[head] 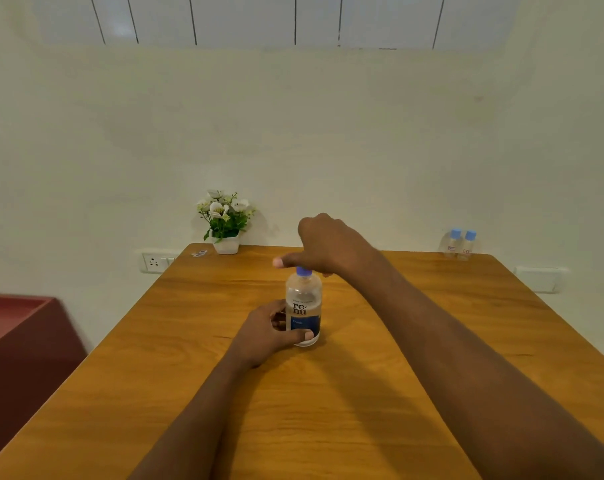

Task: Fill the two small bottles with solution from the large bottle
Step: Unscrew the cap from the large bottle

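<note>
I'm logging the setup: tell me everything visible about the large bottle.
The large bottle is clear plastic, with a blue cap on and a label reading "re-nu" above a dark blue band. It seems to hold clear liquid and stands upright on the table. The left hand grips its lower body; the right hand sits over the cap, grip unclear.

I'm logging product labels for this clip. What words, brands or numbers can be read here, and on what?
"re-nu": main label of the large bottle.
Small line above "re-nu": too small to read.
Word on the blue band of that label: too blurred to read.
Red labels on the two small bottles: too small to read.
</note>
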